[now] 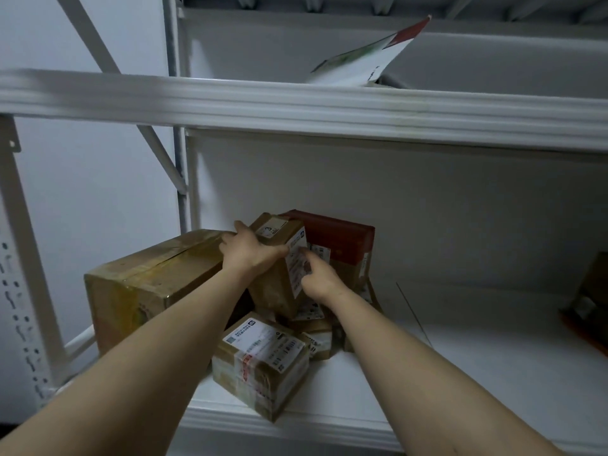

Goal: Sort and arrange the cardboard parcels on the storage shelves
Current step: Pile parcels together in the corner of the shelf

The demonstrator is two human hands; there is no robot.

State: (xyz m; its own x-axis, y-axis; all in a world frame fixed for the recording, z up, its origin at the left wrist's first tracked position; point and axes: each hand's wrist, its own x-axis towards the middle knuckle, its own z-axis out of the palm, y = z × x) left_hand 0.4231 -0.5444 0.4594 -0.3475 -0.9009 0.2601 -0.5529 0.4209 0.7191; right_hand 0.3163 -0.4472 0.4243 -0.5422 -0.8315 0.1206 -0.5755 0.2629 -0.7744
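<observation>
A pile of cardboard parcels sits at the left of the white shelf (460, 373). On top stands a tall brown parcel (279, 287) with a white label, tilted. My left hand (245, 251) grips its upper left edge, thumb across the front. My right hand (317, 281) holds its right side over the label, fingers curled. A large brown box (148, 284) lies to the left, a red-topped box (339, 238) stands behind, and a taped, labelled parcel (263, 366) sits at the shelf's front edge. Smaller parcels (317, 340) lie beneath, partly hidden.
A white beam (329, 110) of the upper shelf crosses above, carrying a tilted white, red and green carton (371, 57). Another brown parcel (589, 301) shows at the far right edge. A perforated white upright (23, 274) stands at the left.
</observation>
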